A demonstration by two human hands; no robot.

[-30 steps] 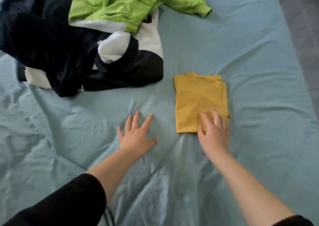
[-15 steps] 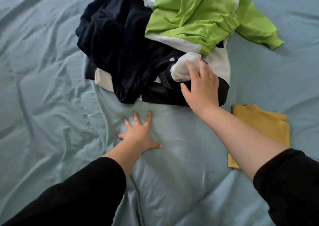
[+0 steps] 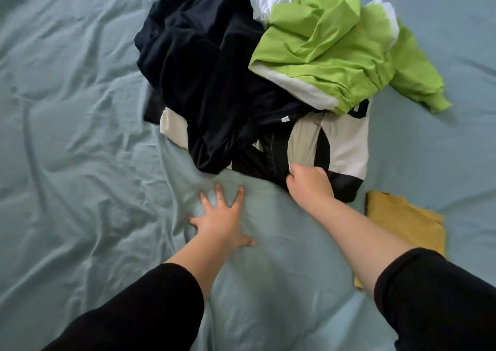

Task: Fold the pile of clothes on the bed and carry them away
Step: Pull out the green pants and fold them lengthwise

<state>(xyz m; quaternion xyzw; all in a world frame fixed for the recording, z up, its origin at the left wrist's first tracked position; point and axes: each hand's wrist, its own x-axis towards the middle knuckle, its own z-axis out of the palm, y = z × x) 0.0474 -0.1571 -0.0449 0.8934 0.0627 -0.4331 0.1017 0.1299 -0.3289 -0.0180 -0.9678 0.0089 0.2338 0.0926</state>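
Note:
A pile of clothes lies on the bed: a dark navy garment [image 3: 198, 69] at the left, a lime-green and white jacket [image 3: 330, 50] on top at the right, and a black-and-white garment [image 3: 346, 147] underneath. My right hand [image 3: 308, 181] grips the near edge of the black-and-white garment, fingers curled into the cloth. My left hand [image 3: 222, 219] rests flat on the sheet with fingers spread, just in front of the pile. A folded yellow shirt [image 3: 402, 222] lies to the right, partly hidden by my right forearm.
The bed is covered by a wrinkled pale blue-green sheet [image 3: 75, 163], which fills the whole view. Bare sheet stretches to the left of the pile and in front of my hands.
My right hand left the folded yellow shirt, reached to the pile and closed on the black-and-white garment's edge. The view swung left. My left hand stayed flat on the sheet.

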